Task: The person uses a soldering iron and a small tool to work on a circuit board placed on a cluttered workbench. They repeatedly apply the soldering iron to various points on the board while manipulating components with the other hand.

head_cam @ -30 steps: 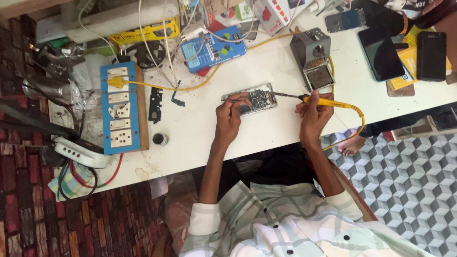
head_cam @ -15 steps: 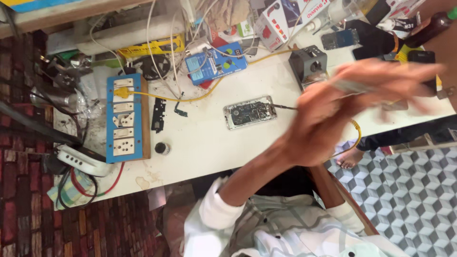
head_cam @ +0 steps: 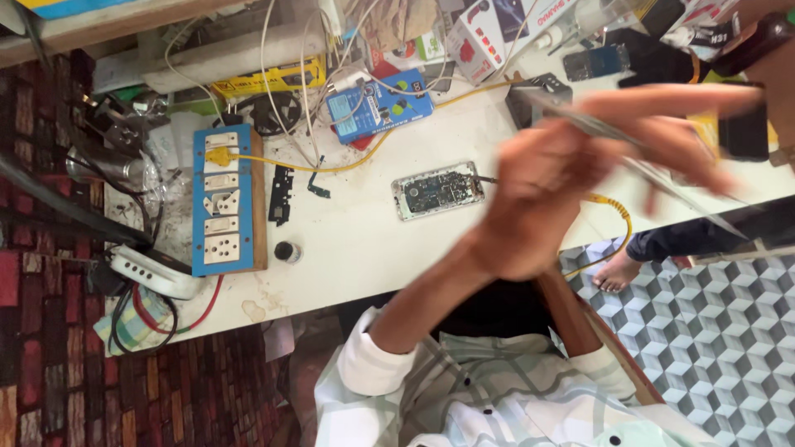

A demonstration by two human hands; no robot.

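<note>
White surface (head_cam: 348,248) holds opened phone (head_cam: 437,189), bare circuit board up, just left of blurred hands. Left hand (head_cam: 538,207) raised, fingers spread — holds nothing clear. Right hand (head_cam: 679,124) blurred, thin metal tweezers (head_cam: 629,145) across it — grip cannot tell. Blue socket board (head_cam: 222,199) far left.

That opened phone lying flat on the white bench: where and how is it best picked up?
Probably by the two long edges of the opened phone, coming from above with fingers spanning its narrow width. It lies flat, circuitry face up, on the white bench, so a rim grip keeps off the exposed board. Its near edge has bare bench beside it.
</note>
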